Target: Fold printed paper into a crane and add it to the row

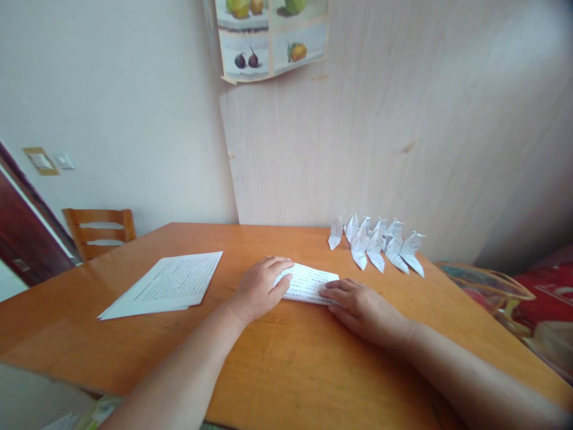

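A folded sheet of printed paper (307, 283) lies on the table in front of me, its lines of small text facing up. My left hand (264, 286) holds its left end, thumb on the near side and fingers curled over the far corner. At the right end, my right hand (358, 304) grips the paper with fingers on top and thumb along the near edge. The paper's outer ends are hidden under my fingers.
To the left lies a stack of printed sheets (165, 283). Several folded paper figures (376, 245) stand at the back right of the wooden table (286, 370). A chair (101, 230) is beyond the left edge; a fruit poster (273, 39) hangs on the wall.
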Tool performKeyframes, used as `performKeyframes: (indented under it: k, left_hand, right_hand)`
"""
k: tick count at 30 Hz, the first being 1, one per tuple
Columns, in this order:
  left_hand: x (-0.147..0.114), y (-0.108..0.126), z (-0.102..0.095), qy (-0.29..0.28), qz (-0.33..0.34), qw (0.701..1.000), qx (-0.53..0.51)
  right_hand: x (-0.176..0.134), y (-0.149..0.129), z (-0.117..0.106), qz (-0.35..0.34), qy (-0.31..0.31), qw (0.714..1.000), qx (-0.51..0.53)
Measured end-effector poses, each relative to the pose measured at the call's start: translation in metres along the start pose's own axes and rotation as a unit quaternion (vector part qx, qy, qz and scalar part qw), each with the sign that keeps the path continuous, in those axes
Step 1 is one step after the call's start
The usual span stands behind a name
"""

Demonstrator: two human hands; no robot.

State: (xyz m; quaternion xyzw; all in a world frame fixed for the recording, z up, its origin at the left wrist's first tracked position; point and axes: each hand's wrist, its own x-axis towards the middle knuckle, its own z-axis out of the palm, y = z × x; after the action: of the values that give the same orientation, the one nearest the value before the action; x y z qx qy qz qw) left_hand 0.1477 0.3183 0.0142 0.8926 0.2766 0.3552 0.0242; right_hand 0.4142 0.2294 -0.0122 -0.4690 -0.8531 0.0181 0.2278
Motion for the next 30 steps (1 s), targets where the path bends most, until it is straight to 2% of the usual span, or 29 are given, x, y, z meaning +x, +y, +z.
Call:
performKeyframes:
  k: [2,4,12,18,24,30]
  left_hand:
    - [-0.002,0.003,0.001,-0.064,0.014,0.998,0.009]
    - [-0.004,0.005,0.003,-0.099,0.022,0.995,0.017]
    - [-0.013,0.012,0.004,-0.177,0.040,0.982,0.054]
    - [-0.012,0.036,-0.006,-0.233,0.040,0.970,0.060]
    - [-0.016,0.054,-0.012,-0.243,0.055,0.965,0.074]
    - [-0.013,0.048,-0.010,-0.203,0.039,0.974,0.096]
  right_hand:
    - [0.000,-0.001,0.000,0.005,-0.003,1.000,-0.004]
    - [-0.001,-0.003,-0.001,0.016,-0.006,1.000,-0.013]
    - [-0.002,-0.014,-0.008,0.042,-0.053,0.997,-0.047]
    - [-0.006,-0.022,-0.022,0.030,-0.053,0.998,-0.015]
    - [-0.011,-0.032,-0.037,0.036,-0.049,0.998,-0.021]
    - [-0.007,-0.018,-0.034,0.049,0.076,0.995,-0.047]
